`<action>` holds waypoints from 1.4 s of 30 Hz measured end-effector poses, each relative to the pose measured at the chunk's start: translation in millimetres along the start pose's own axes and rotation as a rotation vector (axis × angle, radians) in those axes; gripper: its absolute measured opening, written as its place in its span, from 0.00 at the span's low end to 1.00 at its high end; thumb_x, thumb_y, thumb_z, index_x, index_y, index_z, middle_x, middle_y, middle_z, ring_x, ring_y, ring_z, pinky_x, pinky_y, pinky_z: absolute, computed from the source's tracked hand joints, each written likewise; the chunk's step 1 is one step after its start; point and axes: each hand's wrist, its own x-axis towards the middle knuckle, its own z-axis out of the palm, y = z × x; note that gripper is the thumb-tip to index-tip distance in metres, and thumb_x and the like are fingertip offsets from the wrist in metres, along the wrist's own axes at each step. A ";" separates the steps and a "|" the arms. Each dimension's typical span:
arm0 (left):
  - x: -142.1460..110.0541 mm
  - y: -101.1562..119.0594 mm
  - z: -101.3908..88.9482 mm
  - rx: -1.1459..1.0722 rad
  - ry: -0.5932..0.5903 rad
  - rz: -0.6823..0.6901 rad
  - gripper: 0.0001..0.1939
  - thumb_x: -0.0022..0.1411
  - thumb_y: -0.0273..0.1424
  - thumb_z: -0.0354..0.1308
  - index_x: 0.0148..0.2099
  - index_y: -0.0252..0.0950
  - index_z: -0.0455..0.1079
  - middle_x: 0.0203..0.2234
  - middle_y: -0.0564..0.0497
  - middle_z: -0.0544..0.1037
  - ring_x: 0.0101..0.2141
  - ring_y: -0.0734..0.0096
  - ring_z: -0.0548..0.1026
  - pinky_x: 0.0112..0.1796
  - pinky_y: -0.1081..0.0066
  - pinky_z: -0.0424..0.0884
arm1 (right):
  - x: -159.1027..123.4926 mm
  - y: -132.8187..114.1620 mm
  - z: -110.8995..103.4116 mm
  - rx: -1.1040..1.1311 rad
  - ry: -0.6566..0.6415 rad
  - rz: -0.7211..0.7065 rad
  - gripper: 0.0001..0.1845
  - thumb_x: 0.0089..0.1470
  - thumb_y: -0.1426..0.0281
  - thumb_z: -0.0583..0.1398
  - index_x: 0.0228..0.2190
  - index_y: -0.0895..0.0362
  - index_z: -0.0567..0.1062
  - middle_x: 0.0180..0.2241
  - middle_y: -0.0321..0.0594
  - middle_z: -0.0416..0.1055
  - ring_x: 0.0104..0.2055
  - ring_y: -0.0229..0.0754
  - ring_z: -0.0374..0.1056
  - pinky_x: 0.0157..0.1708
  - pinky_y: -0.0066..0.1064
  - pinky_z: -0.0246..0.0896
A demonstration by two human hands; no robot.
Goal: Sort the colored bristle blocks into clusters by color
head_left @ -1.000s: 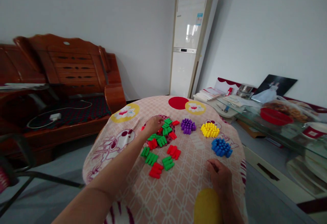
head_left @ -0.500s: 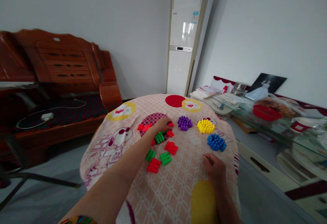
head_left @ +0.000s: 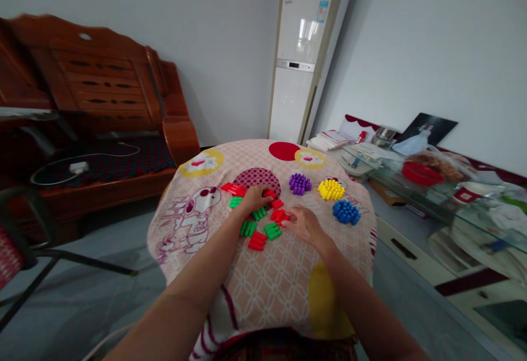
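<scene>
Low over the cloth-covered surface [head_left: 280,289] are the left hand [head_left: 254,198], fingers curled, and the right hand [head_left: 305,225], fingers bent; whether either grips anything, I cannot tell. Purple pegs [head_left: 300,184] cluster beyond the right hand, with yellow pegs [head_left: 331,189] and blue pegs [head_left: 346,212] to its right. Red pegs [head_left: 257,241] and green pegs [head_left: 247,229] lie grouped around the left, reaching toward the right.

Blocks [head_left: 257,241] on table [head_left: 280,284], bench [head_left: 107,97] left, shelf [head_left: 448,207] right
</scene>
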 end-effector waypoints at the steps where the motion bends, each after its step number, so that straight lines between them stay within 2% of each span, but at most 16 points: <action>1: -1.0 -1.1 -0.9 -0.038 0.023 -0.007 0.07 0.55 0.33 0.60 0.35 0.35 0.74 0.31 0.49 0.79 0.33 0.66 0.74 0.35 0.71 0.65 | 6.4 0.0 4.3 -0.017 -0.011 -0.034 0.08 0.50 0.68 0.66 0.35 0.55 0.79 0.34 0.40 0.75 0.36 0.42 0.69 0.38 0.30 0.62; 6: -4.8 -11.5 -3.5 -0.322 0.163 -0.021 0.11 0.56 0.37 0.59 0.37 0.35 0.73 0.31 0.50 0.79 0.33 0.66 0.75 0.36 0.70 0.68 | 17.1 12.4 24.4 0.037 0.049 -0.089 0.12 0.48 0.71 0.67 0.38 0.56 0.80 0.38 0.43 0.75 0.41 0.45 0.69 0.44 0.35 0.63; 9: -4.6 -15.2 -2.1 -0.556 0.188 -0.031 0.15 0.56 0.39 0.59 0.41 0.33 0.72 0.33 0.49 0.80 0.35 0.65 0.77 0.36 0.70 0.71 | 14.3 15.3 31.5 0.122 0.110 -0.123 0.10 0.53 0.69 0.64 0.39 0.57 0.79 0.39 0.44 0.76 0.43 0.45 0.69 0.46 0.35 0.63; 11: -3.7 -14.9 0.0 -0.628 0.203 -0.028 0.18 0.55 0.41 0.60 0.43 0.33 0.71 0.34 0.48 0.80 0.36 0.64 0.77 0.36 0.69 0.72 | 12.7 13.1 34.8 0.147 0.143 -0.140 0.10 0.56 0.66 0.62 0.38 0.56 0.79 0.39 0.44 0.76 0.44 0.45 0.69 0.47 0.36 0.62; 16: -3.1 -9.4 3.9 -0.595 0.213 -0.010 0.19 0.56 0.41 0.59 0.45 0.33 0.73 0.32 0.49 0.79 0.34 0.65 0.76 0.34 0.69 0.73 | 14.4 4.1 41.3 0.108 0.172 -0.133 0.12 0.50 0.65 0.67 0.37 0.55 0.78 0.39 0.44 0.77 0.43 0.47 0.69 0.47 0.39 0.62; 19: -4.4 -8.3 3.4 -0.606 0.204 -0.020 0.20 0.59 0.42 0.57 0.48 0.34 0.73 0.36 0.48 0.80 0.36 0.64 0.77 0.35 0.68 0.75 | 13.9 -1.5 44.7 0.120 0.204 -0.153 0.13 0.48 0.67 0.68 0.38 0.55 0.76 0.39 0.44 0.77 0.43 0.47 0.70 0.46 0.39 0.64; 23: -5.0 -9.9 2.4 -0.600 0.226 -0.047 0.25 0.59 0.42 0.57 0.54 0.33 0.71 0.43 0.45 0.80 0.39 0.62 0.77 0.37 0.66 0.75 | 7.8 -16.5 51.7 0.128 0.203 -0.363 0.12 0.54 0.73 0.62 0.42 0.53 0.75 0.40 0.42 0.77 0.45 0.46 0.70 0.53 0.41 0.62; 26: -4.9 -10.7 2.3 -0.524 0.219 -0.044 0.26 0.59 0.42 0.57 0.56 0.34 0.71 0.45 0.45 0.80 0.39 0.62 0.77 0.38 0.66 0.75 | 4.6 -27.1 54.6 0.140 0.216 -0.480 0.15 0.58 0.75 0.56 0.46 0.54 0.74 0.41 0.43 0.76 0.45 0.44 0.71 0.52 0.39 0.64; 29: -5.6 -10.3 1.8 -0.464 0.209 -0.031 0.24 0.59 0.41 0.58 0.54 0.35 0.73 0.43 0.45 0.81 0.39 0.62 0.77 0.38 0.67 0.74 | 5.2 -21.7 47.0 0.183 0.323 -0.368 0.19 0.58 0.76 0.52 0.49 0.55 0.73 0.42 0.45 0.76 0.46 0.43 0.71 0.48 0.35 0.66; 35: -7.7 -4.4 -2.4 -0.465 0.185 -0.027 0.22 0.56 0.40 0.59 0.50 0.35 0.74 0.35 0.48 0.81 0.33 0.65 0.76 0.34 0.70 0.72 | 2.6 37.0 6.9 0.120 0.545 0.196 0.18 0.51 0.74 0.53 0.43 0.57 0.75 0.39 0.45 0.75 0.40 0.45 0.70 0.42 0.35 0.66; 38: -7.7 0.3 -4.1 -0.452 0.173 -0.020 0.20 0.56 0.38 0.58 0.48 0.36 0.75 0.35 0.49 0.81 0.32 0.66 0.77 0.33 0.71 0.72 | 1.1 59.2 -5.7 -0.024 0.535 0.341 0.14 0.51 0.73 0.54 0.37 0.58 0.77 0.36 0.45 0.76 0.40 0.46 0.69 0.44 0.35 0.63; 42: -7.1 3.6 -2.9 -0.467 0.151 -0.018 0.20 0.56 0.37 0.58 0.49 0.35 0.76 0.36 0.49 0.81 0.33 0.66 0.77 0.33 0.72 0.72 | 5.9 64.4 -5.3 -0.222 0.405 0.420 0.11 0.55 0.71 0.56 0.37 0.59 0.77 0.37 0.47 0.76 0.42 0.47 0.69 0.44 0.33 0.60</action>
